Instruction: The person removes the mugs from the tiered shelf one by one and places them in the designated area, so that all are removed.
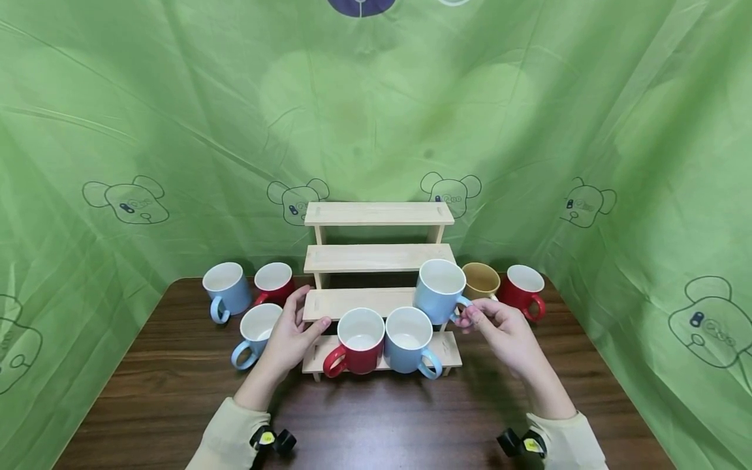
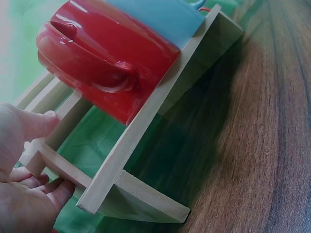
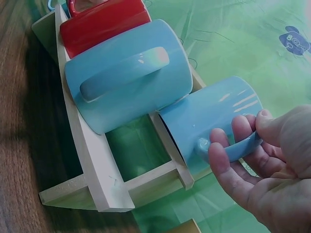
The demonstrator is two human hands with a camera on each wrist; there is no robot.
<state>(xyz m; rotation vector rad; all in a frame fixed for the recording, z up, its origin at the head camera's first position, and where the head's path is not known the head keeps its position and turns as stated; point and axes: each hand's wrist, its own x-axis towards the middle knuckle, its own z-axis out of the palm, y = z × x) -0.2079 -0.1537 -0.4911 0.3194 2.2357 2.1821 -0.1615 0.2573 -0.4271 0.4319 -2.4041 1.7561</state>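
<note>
Head view: the blue mug (image 1: 440, 291) is held upright at the right end of the second-lowest step of the rack (image 1: 378, 258).
Mug to hands: the right hand (image 1: 499, 326) is much the nearer, with the mug just to its left; from the left hand (image 1: 294, 336) the mug is separated by most of the step's length.
Axes: the mug's axis is kept upright, while the rack is laid out left to right; the handle (image 1: 462, 304) is turned rightward, into the right hand.
Right grip: the handle is pinched between thumb and curled fingers.
Left grip: the rack's left end is clasped, thumb above, fingers below.
Lowest step: a front red mug (image 1: 364, 358) and a front blue mug (image 1: 408, 356) are set side by side, handles turned outward.
Right wrist view: the mug's base is shown at the step's edge, a contact poorly seen from above; whether its full weight is borne there cannot be told.
Left wrist view: fingers tucked under the rack are revealed, hidden in the head view; the held mug cannot be made out.
Right of rack: a yellow mug (image 1: 480, 279) is partly covered by the held mug.
</note>
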